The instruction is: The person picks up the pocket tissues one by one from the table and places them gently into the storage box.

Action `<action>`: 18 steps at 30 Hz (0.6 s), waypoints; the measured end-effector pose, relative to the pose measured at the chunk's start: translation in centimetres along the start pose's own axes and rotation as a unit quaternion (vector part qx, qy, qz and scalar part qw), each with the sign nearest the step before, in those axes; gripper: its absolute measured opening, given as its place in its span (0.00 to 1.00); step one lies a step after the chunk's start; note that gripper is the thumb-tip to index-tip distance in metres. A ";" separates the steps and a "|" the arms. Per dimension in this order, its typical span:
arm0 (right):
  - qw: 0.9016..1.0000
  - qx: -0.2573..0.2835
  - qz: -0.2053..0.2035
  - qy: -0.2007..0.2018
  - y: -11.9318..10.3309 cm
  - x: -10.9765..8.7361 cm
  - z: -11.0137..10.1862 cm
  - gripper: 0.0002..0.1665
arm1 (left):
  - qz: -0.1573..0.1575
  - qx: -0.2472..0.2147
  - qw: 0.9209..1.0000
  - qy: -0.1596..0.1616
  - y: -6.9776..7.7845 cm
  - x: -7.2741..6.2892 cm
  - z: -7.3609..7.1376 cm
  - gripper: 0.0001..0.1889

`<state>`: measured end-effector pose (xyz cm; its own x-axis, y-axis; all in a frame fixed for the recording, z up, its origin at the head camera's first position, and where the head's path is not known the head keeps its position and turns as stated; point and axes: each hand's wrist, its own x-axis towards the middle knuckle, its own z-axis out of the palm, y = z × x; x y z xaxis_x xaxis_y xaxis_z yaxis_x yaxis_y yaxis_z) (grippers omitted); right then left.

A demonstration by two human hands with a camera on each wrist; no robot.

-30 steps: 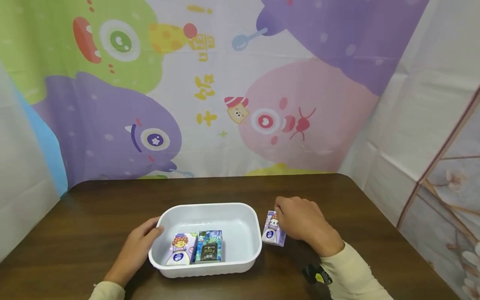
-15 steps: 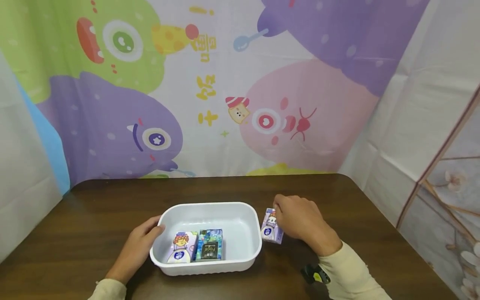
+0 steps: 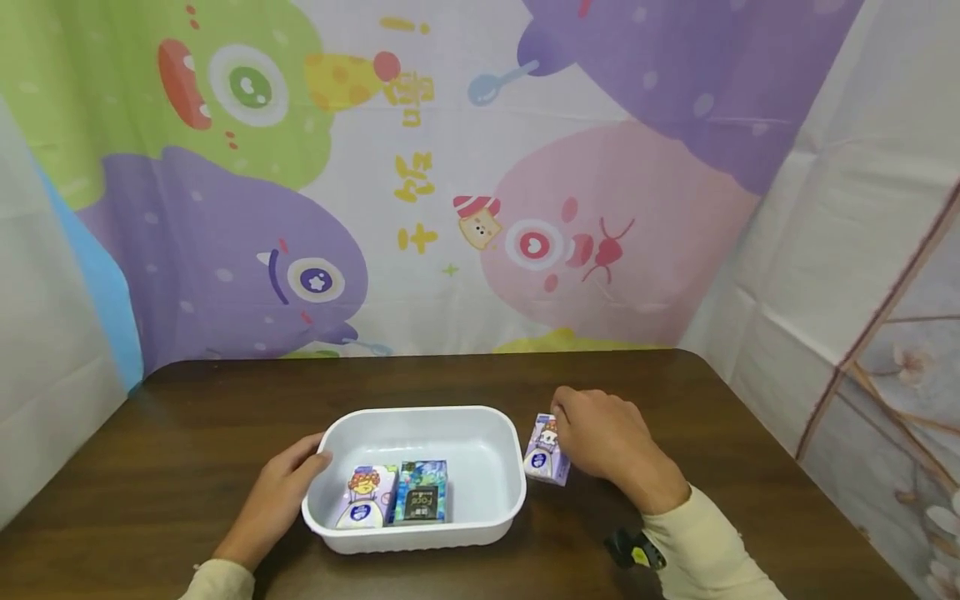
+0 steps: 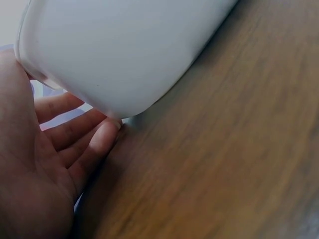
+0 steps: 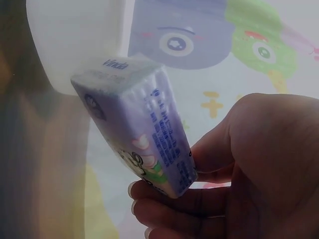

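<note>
In the head view, a white plastic basin [image 3: 420, 421] sits on the table. My left hand [image 3: 281, 483] holds its left end, thumb over the rim and fingers against the outside. The left wrist view has the basin's outer wall [image 4: 124, 45] beside those fingers. Just right of the basin, my right hand [image 3: 606, 442] pinches the upper end of a small purple tissue pack [image 3: 545, 450]. Its label reads Vinda in the right wrist view, where thumb and fingers grip one end of the pack [image 5: 134, 119]. Inside the basin lie another purple tissue pack [image 3: 369, 496] and a blue-green pack [image 3: 422, 483].
Under everything is a dark brown wooden table [image 3: 225, 400]. A cartoon-printed cloth [image 3: 420, 317] hangs behind its far edge, and pale cloth [image 3: 810, 250] closes off the right side. A black band with a yellow-green mark [image 3: 636, 550] is by the right sleeve.
The tissue pack in my right hand has risen slightly and moved a little away from me. My left hand stays on the basin, and the two packs inside keep their places.
</note>
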<state>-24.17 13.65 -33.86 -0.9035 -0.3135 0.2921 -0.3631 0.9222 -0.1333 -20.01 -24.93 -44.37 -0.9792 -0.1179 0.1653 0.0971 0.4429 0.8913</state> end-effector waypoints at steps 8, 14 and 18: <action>1.000 0.001 0.008 0.015 0.0 0.1 -0.1 0.10 | 0.006 0.009 1.000 -0.001 0.4 -0.1 0.1 0.22; 1.000 0.005 0.015 0.027 0.2 0.1 -0.3 0.09 | 0.008 0.013 1.000 0.000 0.4 -0.1 0.1 0.22; 0.999 0.011 0.013 0.034 0.3 0.1 -0.5 0.09 | 0.008 0.019 1.000 0.000 0.5 -0.1 0.1 0.22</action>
<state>-24.29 13.97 -33.40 -0.8954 -0.2732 0.3515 -0.3455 0.9244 -0.1616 -19.87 -24.64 -44.01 -0.9778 -0.1099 0.1786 0.1054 0.4789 0.8715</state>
